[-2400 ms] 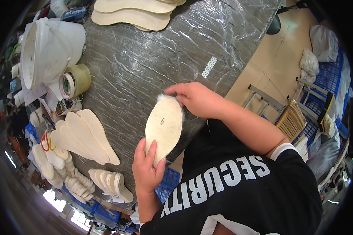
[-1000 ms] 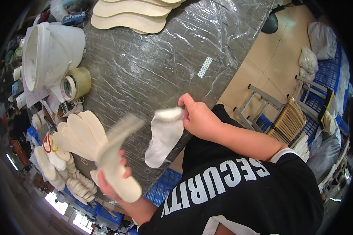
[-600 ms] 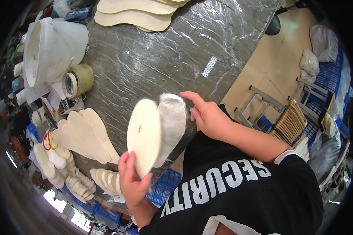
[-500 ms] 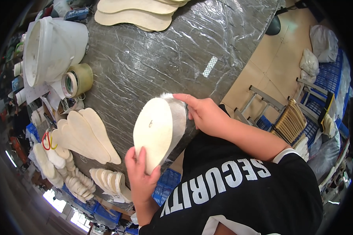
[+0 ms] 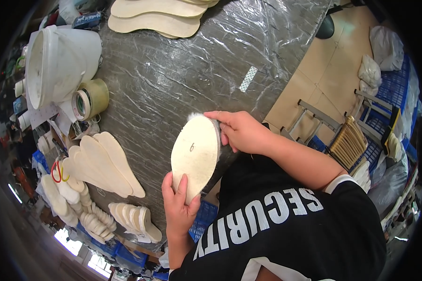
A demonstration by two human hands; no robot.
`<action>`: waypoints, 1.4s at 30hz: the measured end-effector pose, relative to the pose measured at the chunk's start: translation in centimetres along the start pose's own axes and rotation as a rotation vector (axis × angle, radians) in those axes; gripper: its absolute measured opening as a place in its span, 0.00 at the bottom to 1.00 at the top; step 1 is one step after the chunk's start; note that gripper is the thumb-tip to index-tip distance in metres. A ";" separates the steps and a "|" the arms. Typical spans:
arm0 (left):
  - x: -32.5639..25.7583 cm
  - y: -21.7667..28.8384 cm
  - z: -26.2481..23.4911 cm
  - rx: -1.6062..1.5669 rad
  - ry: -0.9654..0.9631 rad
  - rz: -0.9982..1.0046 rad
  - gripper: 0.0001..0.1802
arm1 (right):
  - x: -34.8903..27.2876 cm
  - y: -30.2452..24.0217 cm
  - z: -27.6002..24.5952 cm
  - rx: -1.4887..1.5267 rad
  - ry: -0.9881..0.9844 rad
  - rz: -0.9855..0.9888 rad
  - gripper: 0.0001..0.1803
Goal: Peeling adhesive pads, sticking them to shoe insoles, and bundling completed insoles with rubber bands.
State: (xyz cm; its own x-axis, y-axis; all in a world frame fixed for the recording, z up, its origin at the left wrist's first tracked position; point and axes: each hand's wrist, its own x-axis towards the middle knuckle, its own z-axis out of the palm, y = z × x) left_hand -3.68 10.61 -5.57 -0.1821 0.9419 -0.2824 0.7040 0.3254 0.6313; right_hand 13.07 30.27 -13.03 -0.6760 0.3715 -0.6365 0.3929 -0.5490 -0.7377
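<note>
A cream insole (image 5: 195, 152) with a small dark mark is held above the table near its front edge. Closed round its narrow lower end, my left hand (image 5: 179, 206) has the thumb on top. A second, fluffy layer (image 5: 195, 115) lies beneath it; white fuzz sticks out at the top and a thin grey rim shows along the right side. My right hand (image 5: 243, 131) grips the upper right edge with a straight index finger along the top, its other fingertips partly hidden behind the layers.
Fanned insoles (image 5: 101, 164) lie at left, beside red-and-yellow-handled scissors (image 5: 60, 172) and tied bundles (image 5: 96, 218). Behind them stand tape rolls (image 5: 96, 97) and a white bucket (image 5: 68, 63). More insoles (image 5: 157, 21) lie at the far edge; a folding stool (image 5: 349, 143) stands right.
The cream insole has shifted right over the grey-backed layer, which now shows only as a thin rim. My left hand moved right with it; my right hand stays at the upper edge.
</note>
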 end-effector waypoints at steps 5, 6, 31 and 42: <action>0.3 0.5 0.0 -0.001 -0.017 -0.022 0.27 | 0.2 0.0 0.0 -0.002 -0.004 -0.024 0.23; 0.3 0.4 0.0 0.014 -0.033 -0.022 0.27 | 0.1 0.0 0.0 -0.019 -0.006 -0.024 0.23; 1.9 1.7 0.3 0.160 -0.105 -0.087 0.29 | 0.3 0.2 -0.1 -0.311 0.214 -0.391 0.22; 2.2 2.5 0.6 0.156 -0.047 -0.100 0.32 | 0.4 -3.7 1.4 -1.133 -0.206 -0.721 0.53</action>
State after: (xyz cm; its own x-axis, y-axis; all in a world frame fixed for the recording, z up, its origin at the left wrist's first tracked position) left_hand -1.88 13.50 -5.03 -0.2264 0.8994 -0.3739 0.7826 0.3965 0.4799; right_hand 10.48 31.38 -10.26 -0.9883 0.1395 -0.0622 0.1402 0.6670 -0.7318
